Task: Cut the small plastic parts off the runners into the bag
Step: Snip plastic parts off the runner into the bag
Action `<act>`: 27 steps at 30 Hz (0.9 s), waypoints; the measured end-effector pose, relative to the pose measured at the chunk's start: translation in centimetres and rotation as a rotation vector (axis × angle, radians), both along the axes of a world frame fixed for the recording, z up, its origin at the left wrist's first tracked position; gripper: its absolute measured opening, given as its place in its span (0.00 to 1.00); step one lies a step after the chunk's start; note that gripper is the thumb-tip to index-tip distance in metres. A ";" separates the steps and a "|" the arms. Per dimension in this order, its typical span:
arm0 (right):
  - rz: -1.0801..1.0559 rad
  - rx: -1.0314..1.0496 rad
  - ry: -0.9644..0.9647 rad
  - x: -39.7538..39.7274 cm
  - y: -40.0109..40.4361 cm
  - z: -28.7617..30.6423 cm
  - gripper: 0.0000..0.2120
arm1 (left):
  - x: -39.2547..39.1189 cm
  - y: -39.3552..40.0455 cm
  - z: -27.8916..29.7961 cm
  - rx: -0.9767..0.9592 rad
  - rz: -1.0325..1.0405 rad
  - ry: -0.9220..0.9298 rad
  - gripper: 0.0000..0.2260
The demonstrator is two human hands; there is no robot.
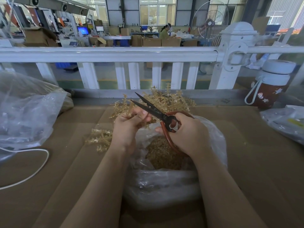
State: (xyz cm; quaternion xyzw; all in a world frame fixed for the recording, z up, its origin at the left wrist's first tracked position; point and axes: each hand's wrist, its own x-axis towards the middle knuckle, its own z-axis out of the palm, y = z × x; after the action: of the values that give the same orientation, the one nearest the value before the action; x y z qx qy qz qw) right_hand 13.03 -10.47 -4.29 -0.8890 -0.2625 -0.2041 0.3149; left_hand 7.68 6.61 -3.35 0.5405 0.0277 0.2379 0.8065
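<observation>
My left hand (130, 125) grips a translucent amber runner (125, 107) with small parts on it, held above the open clear plastic bag (164, 181). My right hand (185, 130) holds black-bladed scissors (151, 107) by their red-brown loop handles, blades parted and pointing up-left past my left fingers. Cut amber parts (162, 155) fill the bottom of the bag. A heap of uncut runners (171, 99) lies behind my hands. More runners (100, 139) lie left of my left wrist.
Brown cardboard (74, 162) covers the table. A large clear bag (24, 112) sits at left, with a white cord (39, 165) in front of it. A red-and-white bottle (271, 84) and another plastic bag (286, 122) are at right. A white railing (131, 55) runs behind.
</observation>
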 end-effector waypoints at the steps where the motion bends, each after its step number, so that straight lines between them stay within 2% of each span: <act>1: -0.002 -0.010 0.000 0.0 0.0 0.0 0.26 | 0.0 0.0 -0.1 0.006 0.010 0.002 0.07; 4: -0.003 -0.023 0.002 -0.1 -0.1 0.0 0.27 | 0.0 0.0 -0.1 0.051 0.042 0.005 0.11; 9: -0.018 -0.027 -0.007 -0.3 -0.2 0.2 0.27 | -0.1 -0.4 -0.1 0.167 0.069 -0.001 0.04; 12: -0.025 -0.023 -0.006 -0.3 -0.2 0.3 0.27 | -0.2 -0.5 -0.1 0.212 0.066 -0.007 0.05; 21: -0.008 -0.007 0.016 -0.2 -0.2 0.1 0.30 | 0.0 -0.6 0.0 0.121 0.063 -0.068 0.04; 27: -0.010 0.014 0.008 -0.2 0.0 0.1 0.29 | -0.1 -0.4 -0.2 0.181 0.090 -0.097 0.03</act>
State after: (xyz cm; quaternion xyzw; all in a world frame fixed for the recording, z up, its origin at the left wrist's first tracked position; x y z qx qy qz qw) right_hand 12.85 -10.51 -4.22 -0.8887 -0.2554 -0.2042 0.3213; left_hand 7.62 6.24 -3.50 0.5973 -0.0087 0.3013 0.7432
